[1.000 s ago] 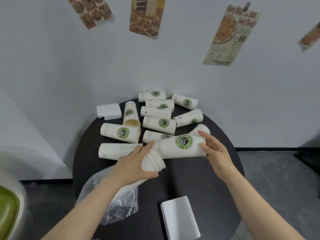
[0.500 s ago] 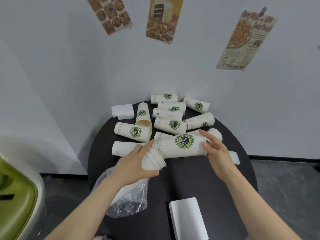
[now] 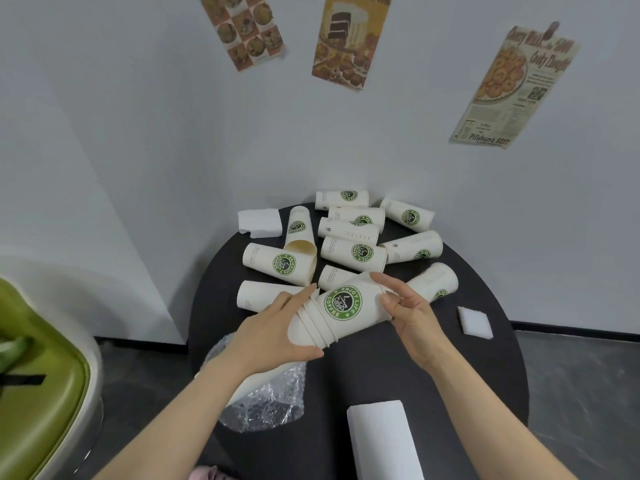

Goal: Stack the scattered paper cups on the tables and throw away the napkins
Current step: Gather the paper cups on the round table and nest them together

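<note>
Both hands, left point(image 3: 273, 336) and right point(image 3: 410, 315), curl inward, forearms extended.

The cups point(image 3: 353, 254) are matt white paper with printed green logos; the table point(image 3: 450, 368) top is a matt black surface. The napkins point(image 3: 381, 441) are soft white paper. The bin liner point(image 3: 266, 403) is thin, clear, crinkled plastic with a glossy sheen, and the posters point(image 3: 349, 39) are printed paper.

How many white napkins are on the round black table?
3. One white folded napkin lies at the table's far left edge, a small one at the right edge, a long one at the near edge. Cups may hide more.
</note>
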The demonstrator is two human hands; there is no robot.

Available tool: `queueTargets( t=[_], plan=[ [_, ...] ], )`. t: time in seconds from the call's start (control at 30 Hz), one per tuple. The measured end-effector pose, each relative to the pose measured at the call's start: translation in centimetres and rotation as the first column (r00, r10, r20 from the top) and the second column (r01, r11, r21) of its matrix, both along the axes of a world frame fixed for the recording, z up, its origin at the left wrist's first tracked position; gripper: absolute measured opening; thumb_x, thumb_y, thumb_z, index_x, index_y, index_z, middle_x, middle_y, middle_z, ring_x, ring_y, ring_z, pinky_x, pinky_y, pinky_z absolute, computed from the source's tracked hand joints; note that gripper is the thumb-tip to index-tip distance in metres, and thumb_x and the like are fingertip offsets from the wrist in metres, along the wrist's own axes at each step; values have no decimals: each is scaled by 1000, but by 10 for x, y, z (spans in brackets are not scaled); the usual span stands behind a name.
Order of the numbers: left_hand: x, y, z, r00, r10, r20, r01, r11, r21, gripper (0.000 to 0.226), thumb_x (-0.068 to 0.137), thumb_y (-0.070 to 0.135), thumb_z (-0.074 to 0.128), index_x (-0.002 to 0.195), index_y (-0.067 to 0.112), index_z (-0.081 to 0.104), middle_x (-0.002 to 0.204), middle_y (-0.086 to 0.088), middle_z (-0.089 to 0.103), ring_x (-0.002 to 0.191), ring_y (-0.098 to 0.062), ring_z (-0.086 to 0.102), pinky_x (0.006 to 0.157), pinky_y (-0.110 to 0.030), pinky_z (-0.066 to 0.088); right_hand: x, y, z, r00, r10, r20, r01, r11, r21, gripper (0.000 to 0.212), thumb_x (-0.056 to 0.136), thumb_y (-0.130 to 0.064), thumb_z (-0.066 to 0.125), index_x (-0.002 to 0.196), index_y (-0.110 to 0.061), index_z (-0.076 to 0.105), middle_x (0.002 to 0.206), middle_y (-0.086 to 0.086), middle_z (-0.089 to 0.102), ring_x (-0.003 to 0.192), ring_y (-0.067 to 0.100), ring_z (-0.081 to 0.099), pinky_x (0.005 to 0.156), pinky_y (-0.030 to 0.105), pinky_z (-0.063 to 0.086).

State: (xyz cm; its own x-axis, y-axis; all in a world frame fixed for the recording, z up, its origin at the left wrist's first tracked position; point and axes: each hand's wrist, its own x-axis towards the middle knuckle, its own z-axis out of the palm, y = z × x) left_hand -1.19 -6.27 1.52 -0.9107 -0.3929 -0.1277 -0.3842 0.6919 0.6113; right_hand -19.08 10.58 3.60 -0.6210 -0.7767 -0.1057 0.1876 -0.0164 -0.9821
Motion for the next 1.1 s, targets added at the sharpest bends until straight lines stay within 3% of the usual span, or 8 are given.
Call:
queueTargets(
  t=[0.17, 0.3, 0.47, 0.63, 0.73, 0.83, 0.97, 1.1],
  plan=[
    [2, -1, 3, 1000, -2, 20, 1, 1000, 9, 102, 71, 66, 67, 146, 51, 0, 134, 22, 33, 116, -8, 48, 87, -33, 47, 24, -18, -9, 998, 45, 50, -46, 999, 23, 30, 90, -2, 53, 115, -14, 63, 77, -10, 70, 89, 5, 63, 80, 18, 46],
    [5, -4, 0, 998, -1, 65, 1, 1000, 1, 109, 68, 69, 66, 148, 47, -4, 141, 18, 30, 117, -12, 50, 82, -30, 44, 48, -37, -17, 994, 98, 56, -100, 994, 45, 31, 82, -11, 60, 113, -13, 66, 95, -8, 71, 96, 5, 62, 82, 19, 48],
    [22, -25, -7, 997, 6, 79, -8, 1000, 26, 106, 70, 68, 66, 148, 47, -3, 136, 18, 35, 110, -8, 51, 79, -27, 42, 70, -62, -29, 984, 148, 96, -153, 987, 43, 34, 82, -15, 68, 116, -14, 64, 86, -5, 71, 87, 7, 64, 76, 18, 49],
    [50, -62, -8, 996, 39, 81, -41, 999, 23, 105, 69, 71, 65, 147, 49, -2, 128, 22, 34, 99, -4, 48, 76, -25, 43, 55, -85, -56, 985, -127, -116, 147, 970, 191, 34, 88, -1, 62, 114, -22, 65, 112, 8, 68, 101, 18, 60, 84, 21, 49],
    [62, -86, -6, 994, 42, 103, -42, 999, -2, 105, 69, 71, 65, 147, 50, -2, 121, 23, 34, 95, -3, 49, 73, -23, 44, 43, -92, -76, 956, -228, -185, 275, 917, 288, 35, 87, -1, 62, 112, -24, 65, 125, 3, 59, 112, 18, 52, 92, 25, 43],
    [69, -103, -3, 993, 41, 115, -39, 999, -19, 106, 68, 70, 65, 146, 52, -4, 120, 22, 35, 98, -3, 49, 76, -24, 45, 40, -102, -92, 969, -198, -150, 239, 905, 351, 35, 86, 4, 61, 102, -27, 67, 124, 2, 59, 117, 18, 50, 100, 31, 41],
    [72, -116, -2, 992, 29, 124, -26, 999, -28, 109, 66, 72, 65, 143, 56, -11, 122, 22, 35, 95, -2, 50, 78, -24, 47, 39, -117, -105, 982, -160, -99, 186, 910, 370, 38, 86, 9, 57, 94, -26, 68, 113, 9, 65, 102, 20, 58, 85, 21, 48],
    [74, -125, -5, 991, 12, 135, -7, 999, -35, 109, 65, 74, 64, 141, 58, -13, 125, 21, 35, 99, -2, 50, 81, -26, 48, 37, -123, -110, 980, -192, -57, 200, 906, 373, 39, 88, 14, 50, 96, -20, 67, 115, 10, 65, 100, 17, 58, 90, 25, 46]
  ],
)
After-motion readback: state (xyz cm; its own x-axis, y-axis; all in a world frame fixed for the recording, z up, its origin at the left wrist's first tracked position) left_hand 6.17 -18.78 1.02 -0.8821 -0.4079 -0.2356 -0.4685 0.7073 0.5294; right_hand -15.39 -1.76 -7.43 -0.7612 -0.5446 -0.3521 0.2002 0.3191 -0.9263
